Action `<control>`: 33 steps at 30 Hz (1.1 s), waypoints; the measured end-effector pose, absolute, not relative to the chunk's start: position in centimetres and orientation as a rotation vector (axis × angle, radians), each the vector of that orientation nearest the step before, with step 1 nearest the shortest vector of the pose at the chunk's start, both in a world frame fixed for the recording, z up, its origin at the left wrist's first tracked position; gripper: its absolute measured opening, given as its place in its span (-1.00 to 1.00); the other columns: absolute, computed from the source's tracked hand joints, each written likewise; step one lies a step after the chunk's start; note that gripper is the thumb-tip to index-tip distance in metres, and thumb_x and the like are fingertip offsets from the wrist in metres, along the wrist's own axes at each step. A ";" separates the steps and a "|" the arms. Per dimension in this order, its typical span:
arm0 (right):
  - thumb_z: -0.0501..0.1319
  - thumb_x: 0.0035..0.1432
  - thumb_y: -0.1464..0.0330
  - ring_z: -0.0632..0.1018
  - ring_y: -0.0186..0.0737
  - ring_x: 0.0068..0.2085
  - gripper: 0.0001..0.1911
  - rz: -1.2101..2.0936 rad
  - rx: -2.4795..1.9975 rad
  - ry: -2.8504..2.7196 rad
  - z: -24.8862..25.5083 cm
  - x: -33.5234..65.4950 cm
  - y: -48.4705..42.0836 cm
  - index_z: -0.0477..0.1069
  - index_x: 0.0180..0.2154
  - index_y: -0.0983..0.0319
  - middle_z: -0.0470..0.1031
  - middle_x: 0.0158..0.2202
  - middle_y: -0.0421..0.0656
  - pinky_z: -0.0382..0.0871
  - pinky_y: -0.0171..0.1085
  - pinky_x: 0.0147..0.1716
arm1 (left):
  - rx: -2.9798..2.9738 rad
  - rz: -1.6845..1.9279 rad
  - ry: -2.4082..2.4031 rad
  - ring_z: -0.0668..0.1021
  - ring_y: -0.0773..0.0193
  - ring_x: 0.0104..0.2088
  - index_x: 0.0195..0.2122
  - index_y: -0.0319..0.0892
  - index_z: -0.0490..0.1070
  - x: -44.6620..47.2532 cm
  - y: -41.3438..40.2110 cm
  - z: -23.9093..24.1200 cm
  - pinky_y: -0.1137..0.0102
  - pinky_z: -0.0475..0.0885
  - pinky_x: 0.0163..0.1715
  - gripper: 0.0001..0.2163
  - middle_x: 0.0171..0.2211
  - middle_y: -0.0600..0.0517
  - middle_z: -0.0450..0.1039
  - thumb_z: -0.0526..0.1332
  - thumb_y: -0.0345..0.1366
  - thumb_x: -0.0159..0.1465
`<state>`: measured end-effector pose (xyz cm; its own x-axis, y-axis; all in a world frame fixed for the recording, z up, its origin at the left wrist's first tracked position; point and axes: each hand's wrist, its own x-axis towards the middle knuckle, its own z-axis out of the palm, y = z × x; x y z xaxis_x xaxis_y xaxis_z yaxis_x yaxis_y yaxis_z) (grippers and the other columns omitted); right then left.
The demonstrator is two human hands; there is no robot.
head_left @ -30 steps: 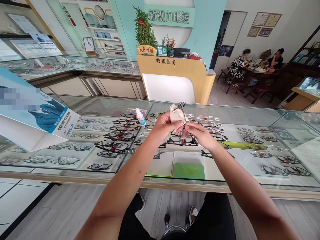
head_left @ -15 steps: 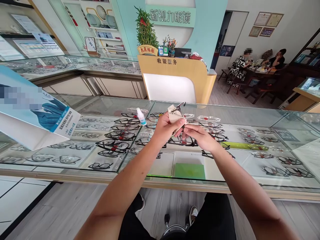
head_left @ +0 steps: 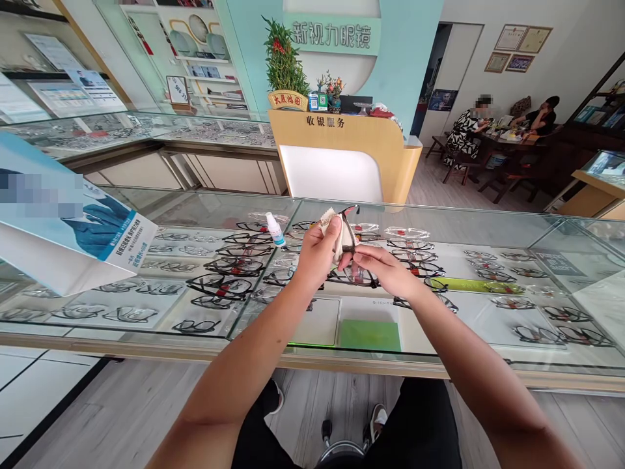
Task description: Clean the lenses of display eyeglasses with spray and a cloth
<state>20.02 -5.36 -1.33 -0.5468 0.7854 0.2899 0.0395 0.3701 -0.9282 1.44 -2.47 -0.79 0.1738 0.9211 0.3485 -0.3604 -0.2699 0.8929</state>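
Above the glass display counter (head_left: 439, 225), my left hand (head_left: 315, 251) is closed on a beige cleaning cloth (head_left: 334, 229) pressed against a pair of dark-framed glasses (head_left: 349, 225). My right hand (head_left: 378, 268) pinches the lower part of the same glasses, fingers closed. One temple tip sticks up above the cloth. A small spray bottle (head_left: 275, 228) with a blue label stands on the glass just left of my hands.
Rows of spectacle frames (head_left: 229, 267) lie inside the case, with a green pad (head_left: 370, 334) below my hands. A blue-and-white poster stand (head_left: 63, 228) sits at the left. A wooden cashier desk (head_left: 342, 150) stands behind. Two people sit at a table (head_left: 508, 133) far right.
My left hand has slid the cloth up and round the frame, bunching it more tightly. Both hands have drifted slightly upward; the glasses have tilted a little.
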 end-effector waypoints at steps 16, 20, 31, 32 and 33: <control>0.34 0.45 -0.02 0.59 -0.08 -0.18 -0.61 1.421 -0.693 -1.606 -0.9 21.1 -4.9 0.67 -0.23 0.15 0.73 -0.17 -0.11 0.50 -0.10 -0.02 | 1.429 1.164 0.472 0.68 0.18 -0.32 -0.05 -0.20 0.65 -1.1 -1.0 -0.3 0.37 0.56 -0.31 -0.53 -0.28 -0.05 0.69 0.70 -0.05 0.16; 0.34 0.45 -0.05 0.61 -0.05 -0.16 -0.58 1.434 -0.687 -1.591 -1.7 21.1 -4.4 0.69 -0.18 0.15 0.73 -0.11 -0.08 0.55 -0.10 -0.02 | 1.359 1.265 0.549 0.60 0.29 -0.40 -0.14 -0.17 0.60 -0.2 -0.9 -1.1 0.40 0.51 -0.35 -0.50 -0.35 0.03 0.64 0.74 -0.06 0.07; 0.31 0.49 -0.03 0.60 -0.07 -0.17 -0.57 1.410 -0.692 -1.627 -2.1 21.0 -4.1 0.70 -0.16 0.17 0.72 -0.12 -0.07 0.54 -0.11 -0.04 | 1.415 1.169 0.502 0.50 0.30 -0.62 -0.17 -0.12 0.49 0.5 -2.2 0.5 0.34 0.45 -0.47 -0.49 -0.56 0.12 0.53 0.72 0.00 0.11; 0.31 0.49 -0.03 0.61 -0.07 -0.17 -0.57 1.411 -0.693 -1.629 -2.0 21.0 -4.2 0.69 -0.17 0.17 0.72 -0.13 -0.07 0.54 -0.12 -0.05 | 1.415 1.172 0.500 0.50 0.30 -0.62 -0.18 -0.12 0.49 0.5 -2.2 0.6 0.34 0.45 -0.47 -0.49 -0.56 0.12 0.54 0.72 0.00 0.11; 0.31 0.49 -0.03 0.61 -0.08 -0.17 -0.58 1.410 -0.689 -1.635 -2.0 21.0 -4.2 0.69 -0.18 0.18 0.72 -0.13 -0.07 0.53 -0.12 -0.06 | 1.416 1.176 0.499 0.50 0.30 -0.63 -0.19 -0.12 0.48 0.5 -2.3 0.6 0.34 0.44 -0.48 -0.49 -0.55 0.11 0.54 0.72 0.00 0.11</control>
<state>20.98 -4.18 -1.96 -0.4891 0.8375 0.2438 -0.1177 0.2136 -0.9698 0.53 -2.27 0.61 0.4027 0.8408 0.3619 -0.3236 -0.2390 0.9155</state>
